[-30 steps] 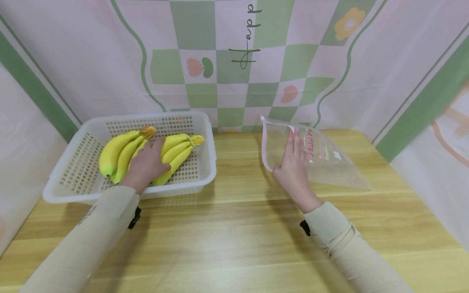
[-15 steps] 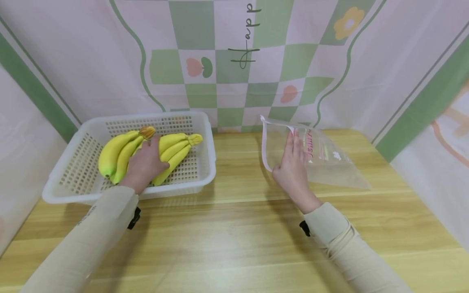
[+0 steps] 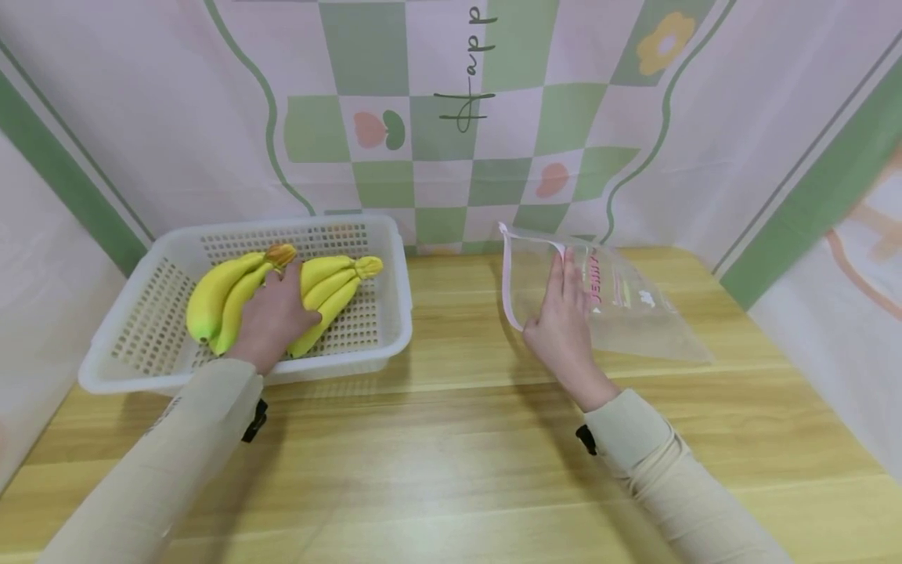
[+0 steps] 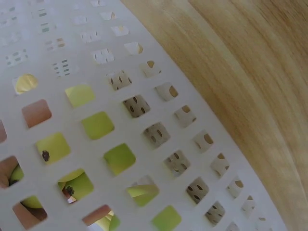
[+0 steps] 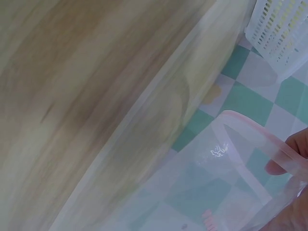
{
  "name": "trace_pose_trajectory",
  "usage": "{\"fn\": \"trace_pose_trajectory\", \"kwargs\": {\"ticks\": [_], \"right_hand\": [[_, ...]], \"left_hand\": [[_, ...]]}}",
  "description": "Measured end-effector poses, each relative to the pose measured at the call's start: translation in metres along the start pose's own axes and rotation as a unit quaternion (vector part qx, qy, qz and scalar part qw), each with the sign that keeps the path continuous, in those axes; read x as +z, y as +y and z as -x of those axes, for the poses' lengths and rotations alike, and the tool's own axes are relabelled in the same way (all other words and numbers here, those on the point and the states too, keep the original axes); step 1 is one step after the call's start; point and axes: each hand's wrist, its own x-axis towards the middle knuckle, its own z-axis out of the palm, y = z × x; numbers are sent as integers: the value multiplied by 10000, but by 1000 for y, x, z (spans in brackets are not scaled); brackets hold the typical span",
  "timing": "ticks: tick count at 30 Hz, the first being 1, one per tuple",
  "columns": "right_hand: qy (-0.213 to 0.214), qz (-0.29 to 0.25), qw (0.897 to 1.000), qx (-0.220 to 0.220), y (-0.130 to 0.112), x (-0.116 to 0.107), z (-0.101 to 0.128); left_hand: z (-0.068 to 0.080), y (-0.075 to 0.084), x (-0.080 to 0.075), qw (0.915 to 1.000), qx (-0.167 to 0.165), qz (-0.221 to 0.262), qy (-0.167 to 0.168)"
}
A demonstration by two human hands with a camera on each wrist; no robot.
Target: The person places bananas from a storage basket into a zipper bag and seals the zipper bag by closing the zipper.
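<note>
Your left fingers (image 3: 291, 274) among yellow banana bunches (image 3: 220, 296), grip hidden | right fingers (image 3: 557, 276) pinching clear pink-edged plastic bag (image 3: 637, 329) | hold it steady, please

Yellow-green bananas (image 4: 120, 159) show through holes in a white basket (image 4: 129, 131), wooden tabletop (image 4: 236, 72) alongside.

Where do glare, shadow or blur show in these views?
Head view: pale glare on the tabletop, soft shadows beside the basket, left sleeve and right sleeve; left wrist view: no strong glare, basket holes fairly distinct; right wrist view: dim and hazy, wood grain soft, bag faint-edged.
</note>
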Motion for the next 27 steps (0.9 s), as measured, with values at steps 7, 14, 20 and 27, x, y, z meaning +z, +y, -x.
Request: {"fn": "trace_pose_trajectory", "kwargs": {"ticks": [7, 14, 20, 27], "right_hand": [[146, -152, 9997, 85, 3, -2, 0], [270, -270, 9993, 62, 5, -4, -1], [366, -487, 9981, 70, 4, -5, 0], [464, -624, 9969, 111, 5, -5, 0]], "left_hand": [[1, 0, -1, 9998, 113, 42, 185], [1, 0, -2, 9989, 98, 112, 449], [1, -1, -2, 9972, 210, 29, 718], [2, 2, -5, 9939, 318, 148, 1049]]}}
